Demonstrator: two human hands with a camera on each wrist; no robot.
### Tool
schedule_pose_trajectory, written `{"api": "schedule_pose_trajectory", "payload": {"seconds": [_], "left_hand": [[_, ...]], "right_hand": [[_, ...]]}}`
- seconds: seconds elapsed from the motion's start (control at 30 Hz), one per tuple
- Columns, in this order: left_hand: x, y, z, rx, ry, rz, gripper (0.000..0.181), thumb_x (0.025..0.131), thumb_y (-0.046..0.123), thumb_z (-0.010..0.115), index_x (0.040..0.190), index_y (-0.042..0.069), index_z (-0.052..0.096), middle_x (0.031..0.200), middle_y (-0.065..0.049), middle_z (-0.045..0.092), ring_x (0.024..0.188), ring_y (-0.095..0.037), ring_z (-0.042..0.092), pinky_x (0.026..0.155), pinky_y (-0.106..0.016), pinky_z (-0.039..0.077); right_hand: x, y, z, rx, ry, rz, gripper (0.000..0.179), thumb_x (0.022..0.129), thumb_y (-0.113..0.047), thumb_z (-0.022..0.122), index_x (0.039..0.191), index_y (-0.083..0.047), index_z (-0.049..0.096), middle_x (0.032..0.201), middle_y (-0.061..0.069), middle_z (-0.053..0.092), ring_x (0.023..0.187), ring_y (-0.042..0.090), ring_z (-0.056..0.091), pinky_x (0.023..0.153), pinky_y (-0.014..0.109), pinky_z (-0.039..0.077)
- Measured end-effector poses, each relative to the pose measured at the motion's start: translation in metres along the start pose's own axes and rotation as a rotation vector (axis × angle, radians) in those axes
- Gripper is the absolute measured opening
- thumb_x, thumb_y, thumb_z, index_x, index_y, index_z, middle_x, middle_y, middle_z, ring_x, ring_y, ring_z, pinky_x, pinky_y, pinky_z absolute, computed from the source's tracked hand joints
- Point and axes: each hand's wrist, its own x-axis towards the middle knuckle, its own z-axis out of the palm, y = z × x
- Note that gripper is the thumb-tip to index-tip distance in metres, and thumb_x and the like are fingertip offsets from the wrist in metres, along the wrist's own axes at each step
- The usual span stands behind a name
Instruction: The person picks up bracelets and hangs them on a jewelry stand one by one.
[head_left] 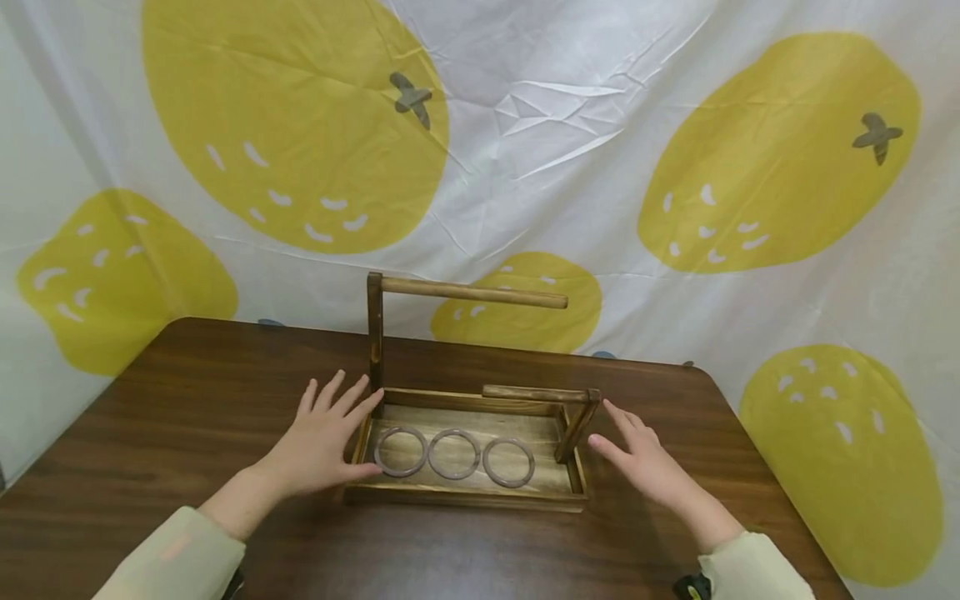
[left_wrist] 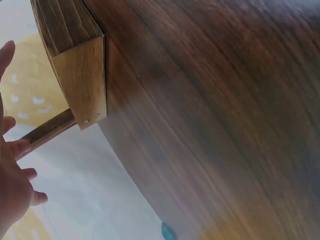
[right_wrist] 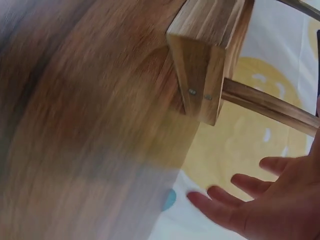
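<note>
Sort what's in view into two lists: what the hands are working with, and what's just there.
In hand:
- wooden tray with a tall handle bar
- three rings lying in a row inside the tray
- left hand, fingers straight, against the tray's left end
- right hand, fingers straight, beside its right end

Just there:
- dark wooden table
- lemon-print backdrop

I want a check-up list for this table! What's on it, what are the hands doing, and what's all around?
Surface: dark brown wooden table, rounded corners.
Job's things: wooden tray with a tall post and crossbar; three rings lie in a row inside it.
Clutter: nothing seen.
Hands: left hand open, fingers spread, at the tray's left end; whether it touches is unclear. Right hand open, just off the tray's right end.
Cables: nothing seen.
Surroundings: white cloth backdrop printed with big yellow fruit.
</note>
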Motion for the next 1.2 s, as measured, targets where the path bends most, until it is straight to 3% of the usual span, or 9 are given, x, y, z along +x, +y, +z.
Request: {"api": "schedule_pose_trajectory", "payload": {"seconds": [0.13,0.23,0.37,0.53,0.8,1.2], "left_hand": [[0.004,0.001,0.002,-0.012,0.008,0.031,0.094,0.067,0.049,0.079,0.142,0.009,0.039,0.146,-0.020,0.036,0.133,-0.046,0.029,0.104,-0.066,0.024],[0.007,0.001,0.003,-0.046,0.004,0.042,0.092,0.066,0.045,0.080,0.141,0.007,0.041,0.144,-0.020,0.039,0.128,-0.043,0.038,0.101,-0.061,0.033],[0.013,0.004,0.004,-0.118,-0.030,0.034,0.087,0.068,0.039,0.081,0.139,0.006,0.043,0.139,-0.018,0.044,0.123,-0.037,0.045,0.095,-0.053,0.043],[0.021,0.008,0.006,-0.161,-0.103,0.002,0.080,0.071,0.036,0.079,0.137,0.006,0.045,0.134,-0.016,0.047,0.121,-0.035,0.046,0.092,-0.048,0.047],[0.034,0.013,0.012,-0.174,-0.208,-0.042,0.078,0.072,0.037,0.079,0.136,0.006,0.046,0.128,-0.013,0.051,0.117,-0.031,0.050,0.089,-0.045,0.049],[0.044,0.021,0.024,-0.163,-0.286,-0.083,0.075,0.071,0.034,0.079,0.132,0.004,0.050,0.119,-0.012,0.056,0.108,-0.029,0.053,0.084,-0.043,0.051]], "right_hand": [[0.002,0.001,0.002,0.200,-0.035,0.087,0.072,0.096,-0.042,0.047,0.148,-0.001,0.018,0.148,0.031,0.024,0.131,0.048,0.032,0.099,0.056,0.040],[0.004,0.003,0.005,0.320,-0.040,0.124,0.069,0.096,-0.036,0.050,0.146,0.002,0.023,0.142,0.032,0.034,0.122,0.045,0.046,0.085,0.046,0.052],[0.006,0.005,0.009,0.467,-0.066,0.153,0.068,0.095,-0.032,0.052,0.145,0.005,0.024,0.139,0.033,0.038,0.119,0.043,0.049,0.080,0.040,0.055],[0.006,0.010,0.013,0.615,-0.145,0.179,0.069,0.096,-0.031,0.051,0.145,0.007,0.020,0.142,0.034,0.031,0.120,0.041,0.050,0.084,0.042,0.054],[0.003,0.020,0.021,0.726,-0.236,0.198,0.072,0.096,-0.030,0.051,0.144,0.010,0.017,0.143,0.037,0.024,0.113,0.029,0.055,0.088,0.044,0.052],[0.005,0.027,0.032,0.804,-0.317,0.195,0.075,0.096,-0.030,0.052,0.144,0.013,0.013,0.136,0.034,0.038,0.104,0.019,0.059,0.087,0.042,0.053]]}}
